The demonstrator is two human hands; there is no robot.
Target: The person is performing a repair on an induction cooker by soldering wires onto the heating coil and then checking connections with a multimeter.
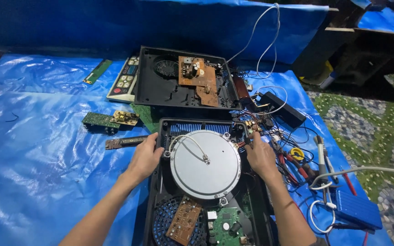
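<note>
An opened black induction cooker base [160, 182] lies in front of me on a blue tarp. A round silver coil disc [205, 169] sits in it, above a brown circuit board [183, 220] and a green circuit board [224, 228]. My left hand [145, 157] rests on the left rim of the base, fingers curled over its edge beside the disc. My right hand [261, 156] presses on the right rim, fingertips at the wires by the disc's upper right edge. Neither hand lifts anything clear.
A second open black casing [160, 86] with a brown board [199, 78] lies farther back, beside a white control panel [124, 82]. Loose boards [110, 119] lie left. Pliers and screwdrivers [297, 161], a black adapter [281, 109], white cables and a blue box [357, 208] crowd the right.
</note>
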